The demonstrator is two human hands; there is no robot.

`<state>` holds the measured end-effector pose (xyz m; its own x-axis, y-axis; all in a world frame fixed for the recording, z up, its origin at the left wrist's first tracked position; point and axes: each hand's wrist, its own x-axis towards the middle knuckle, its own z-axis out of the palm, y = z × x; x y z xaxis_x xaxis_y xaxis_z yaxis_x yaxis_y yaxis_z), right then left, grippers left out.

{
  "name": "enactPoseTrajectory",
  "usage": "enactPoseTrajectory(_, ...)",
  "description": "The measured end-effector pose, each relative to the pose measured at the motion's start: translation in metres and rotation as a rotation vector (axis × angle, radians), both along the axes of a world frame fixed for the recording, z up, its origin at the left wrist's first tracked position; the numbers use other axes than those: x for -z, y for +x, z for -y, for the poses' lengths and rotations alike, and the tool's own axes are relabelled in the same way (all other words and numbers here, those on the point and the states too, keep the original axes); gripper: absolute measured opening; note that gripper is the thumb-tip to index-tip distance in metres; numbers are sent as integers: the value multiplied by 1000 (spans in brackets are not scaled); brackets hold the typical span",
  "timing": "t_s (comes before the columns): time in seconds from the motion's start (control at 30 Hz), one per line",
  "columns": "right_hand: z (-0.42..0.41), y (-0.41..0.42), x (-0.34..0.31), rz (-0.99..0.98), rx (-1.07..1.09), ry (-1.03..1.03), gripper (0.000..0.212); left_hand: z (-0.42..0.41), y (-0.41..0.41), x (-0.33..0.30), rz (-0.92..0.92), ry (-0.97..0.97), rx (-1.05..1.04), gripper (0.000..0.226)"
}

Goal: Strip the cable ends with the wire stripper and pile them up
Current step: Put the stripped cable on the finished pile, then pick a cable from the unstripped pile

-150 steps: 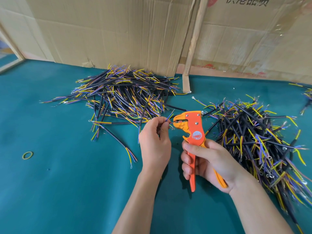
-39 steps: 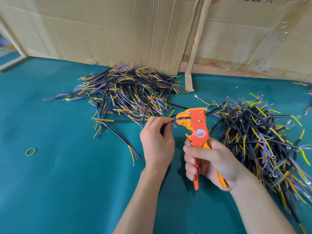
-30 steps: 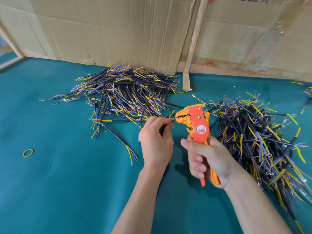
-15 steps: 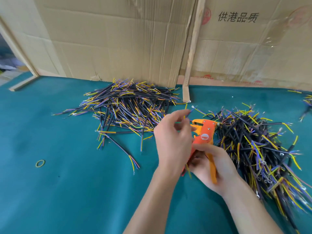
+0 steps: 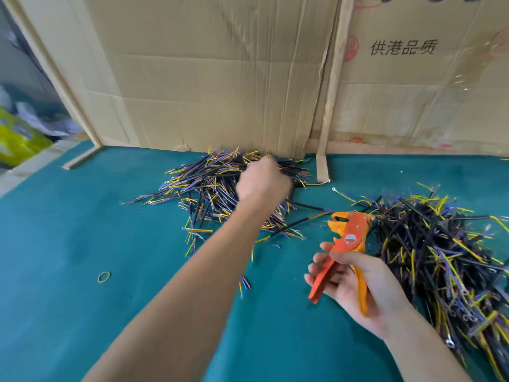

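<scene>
My left hand (image 5: 261, 180) reaches out over the far pile of black cables with yellow and purple wire ends (image 5: 203, 186). It is blurred, and I see only its back, so its fingers and anything in them are hidden. My right hand (image 5: 358, 282) grips the orange wire stripper (image 5: 348, 232) by its handles, which are spread apart. The stripper's jaws point left and hold no cable. A second, larger pile of cables (image 5: 440, 244) lies just right of the stripper.
The work surface is a teal felt table (image 5: 82, 244). Cardboard sheets (image 5: 220, 78) and a wooden strip (image 5: 330, 92) stand along its back edge. A yellow rubber band (image 5: 104, 277) lies at the left. Single cables (image 5: 245, 282) lie loose in front of the far pile.
My left hand drew the cable away from the stripper's jaws and swung forward over the far pile. The stripper's handles have sprung apart. My view has tilted up.
</scene>
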<state>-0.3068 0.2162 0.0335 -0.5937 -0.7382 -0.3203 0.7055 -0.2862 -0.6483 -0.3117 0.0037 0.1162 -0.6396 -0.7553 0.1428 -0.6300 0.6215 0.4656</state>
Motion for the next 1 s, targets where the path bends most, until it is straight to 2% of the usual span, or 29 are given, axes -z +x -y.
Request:
enactPoseTrajectory(0.1,1,-1,0,7,24,27,45,49,25,27,183,18,-90,35)
enactPoseTrajectory(0.23,1,0,-1,0,21,27,45,65,28,51,244,40,-66,48)
enactPoseTrajectory(0.33,-1,-2,1,-8,17,22,46,67,20,49,272,-2,-58,30)
enactPoseTrajectory(0.4,-1,-3,1,-3,18,23,47,70,18,46,253,62,-48,17)
enactPoseTrajectory(0.47,-1,-4,1,5,12,22,47,75,21,40,133,209,-46,14)
enactPoseTrajectory(0.57,-1,-4,3,6,14,18,47,70,33,25,-196,518,-61,24)
enactPoseTrajectory(0.63,-1,-4,4,12,11,20,48,53,49,17,-381,637,-52,26)
enactPoseTrajectory(0.7,-2,-4,3,10,10,22,49,27,67,16,-502,649,-24,25)
enactPoseTrajectory(0.8,-3,-3,1,-22,-9,35,55,-24,94,33,-570,579,45,24)
enactPoseTrajectory(0.9,-6,-2,-3,-85,-96,10,53,-76,114,63,-586,552,66,20)
enactPoseTrajectory(1.0,-13,-4,-7,-108,-172,-122,56,-114,126,91,-558,551,106,23)
